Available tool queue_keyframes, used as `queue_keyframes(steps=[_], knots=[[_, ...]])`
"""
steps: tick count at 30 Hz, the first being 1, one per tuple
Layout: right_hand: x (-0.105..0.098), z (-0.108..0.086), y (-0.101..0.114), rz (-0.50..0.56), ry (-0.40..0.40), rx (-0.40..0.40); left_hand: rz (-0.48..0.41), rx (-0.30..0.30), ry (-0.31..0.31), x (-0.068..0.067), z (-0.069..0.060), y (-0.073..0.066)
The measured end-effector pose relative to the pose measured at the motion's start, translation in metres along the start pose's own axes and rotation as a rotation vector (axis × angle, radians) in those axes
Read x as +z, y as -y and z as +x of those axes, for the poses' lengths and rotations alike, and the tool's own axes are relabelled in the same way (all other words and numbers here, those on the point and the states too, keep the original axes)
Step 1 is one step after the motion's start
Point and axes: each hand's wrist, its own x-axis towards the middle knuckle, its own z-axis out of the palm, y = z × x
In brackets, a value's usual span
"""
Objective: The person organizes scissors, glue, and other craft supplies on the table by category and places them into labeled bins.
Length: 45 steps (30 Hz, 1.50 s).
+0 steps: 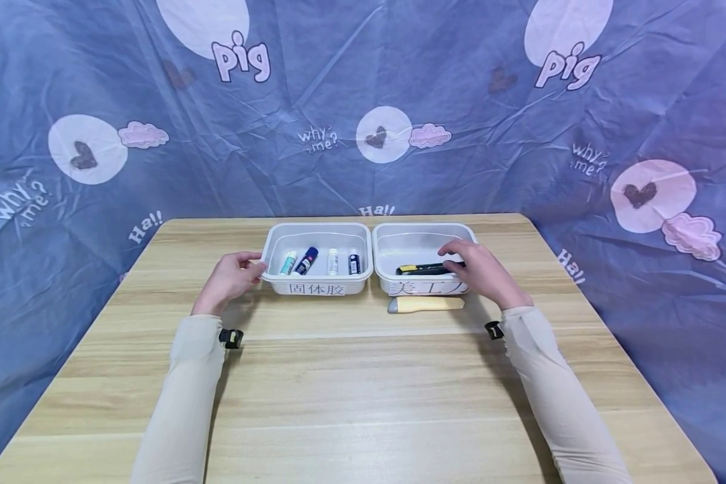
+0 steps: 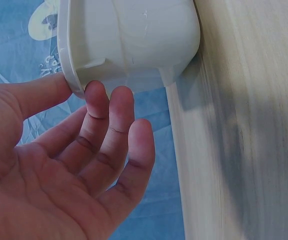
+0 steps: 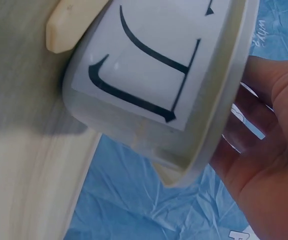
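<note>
My left hand [image 1: 232,277] pinches the left rim of a white plastic bin [image 1: 305,288], thumb on the lip and fingertips beneath it, as the left wrist view [image 2: 79,150] shows. Several glue sticks [image 1: 306,261] lie inside that bin. My right hand [image 1: 480,269] reaches over the right edge of a second white bin [image 1: 382,281]. Its thumb and forefinger are around one end of a black-and-yellow utility knife [image 1: 420,269]; bin and hand hide whether they grip it. In the right wrist view the fingertips are hidden behind the bin's rim [image 3: 224,100].
A cream utility knife with a grey end [image 1: 426,305] lies on the wooden table [image 1: 363,390] just before the right bin. Both bins carry paper labels with Chinese characters on their fronts. Behind the table hangs a blue printed cloth [image 1: 314,81].
</note>
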Motion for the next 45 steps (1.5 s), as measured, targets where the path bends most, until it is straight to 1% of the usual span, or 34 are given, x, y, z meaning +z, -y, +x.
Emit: queue_keyframes(steps=[4,8,18,23,30,34,42,45], knots=[[-0.003,-0.001,0.002,-0.001,-0.021,0.003,0.007,0.003,-0.003,0.001,0.000,0.001],[-0.006,-0.001,0.004,-0.008,-0.026,-0.002,0.019,-0.001,-0.003,0.002,0.001,0.002],[-0.015,0.001,0.015,-0.023,0.004,0.014,0.023,-0.001,-0.010,0.003,0.000,0.002],[-0.019,0.000,0.022,-0.029,0.010,0.007,0.020,-0.003,0.000,0.002,-0.001,0.001],[-0.019,-0.008,0.027,-0.027,0.012,-0.040,0.028,-0.017,0.013,-0.001,-0.003,-0.002],[-0.018,-0.015,0.027,-0.018,0.019,-0.049,0.024,-0.017,0.016,-0.001,-0.002,-0.001],[-0.015,-0.028,0.026,-0.044,0.036,-0.061,0.024,-0.007,0.015,0.000,-0.001,-0.001],[-0.014,-0.032,0.027,-0.056,0.035,-0.085,0.024,-0.008,0.018,-0.001,-0.001,-0.001]])
